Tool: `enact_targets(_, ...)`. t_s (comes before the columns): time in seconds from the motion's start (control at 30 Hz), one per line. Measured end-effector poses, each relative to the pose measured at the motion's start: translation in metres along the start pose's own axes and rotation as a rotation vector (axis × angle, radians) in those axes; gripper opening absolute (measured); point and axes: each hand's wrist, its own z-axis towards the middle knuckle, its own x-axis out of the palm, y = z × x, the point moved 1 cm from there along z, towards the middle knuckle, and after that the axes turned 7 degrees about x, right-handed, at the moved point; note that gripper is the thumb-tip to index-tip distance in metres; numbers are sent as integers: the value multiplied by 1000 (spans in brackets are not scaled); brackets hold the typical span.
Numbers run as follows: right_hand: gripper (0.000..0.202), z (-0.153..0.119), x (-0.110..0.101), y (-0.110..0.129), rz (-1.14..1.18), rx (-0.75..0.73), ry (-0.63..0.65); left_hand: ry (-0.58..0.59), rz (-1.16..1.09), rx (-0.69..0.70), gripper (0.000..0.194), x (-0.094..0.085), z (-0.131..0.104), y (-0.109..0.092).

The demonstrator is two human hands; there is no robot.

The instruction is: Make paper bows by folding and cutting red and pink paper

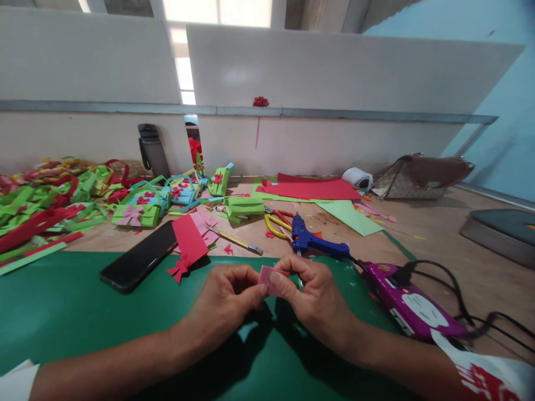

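Note:
A small folded piece of pink paper (271, 279) is held up over the green mat (54, 312). My left hand (234, 289) pinches its left edge between thumb and index finger. On its right side, my right hand (311, 289) grips it with the thumb across the front and fingers behind. The two hands nearly meet at the paper. Beyond them are a blue glue gun (317, 243), yellow-handled scissors (276, 225) and a yellow cutter knife (234, 239). A red paper strip (190, 239) lies near a red bow (179, 268).
A black phone (140, 257) rests at left, with piled green and red paper items (37, 206) beyond. A purple power strip (412, 303) with black cables sits at right. Behind stand a dark bottle (153, 150), red sheets (313, 187) and a bag (418, 177).

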Motion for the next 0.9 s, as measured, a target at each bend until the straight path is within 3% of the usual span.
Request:
enact_targets(0.23, 16, 1, 1, -4, -32, 27, 157, -60, 82, 35, 23, -6, -1, -4)
enact_targets(0.4, 16, 0, 0, -1, -100, 19, 189, -68, 101, 38, 23, -8, -1, -3)
enact_targets(0.53, 14, -1, 2, -1, -141, 10, 237, -65, 193, 179, 21, -7, -1, 1)
enact_targets(0.63, 16, -1, 4, -2, -132, -34, 204, -58, 244, 276, 20, -7, -2, 2)
enact_targets(0.9, 18, 0, -1, 0, -42, 20, 195, -65, 99, 107, 22, -12, 3, 2)
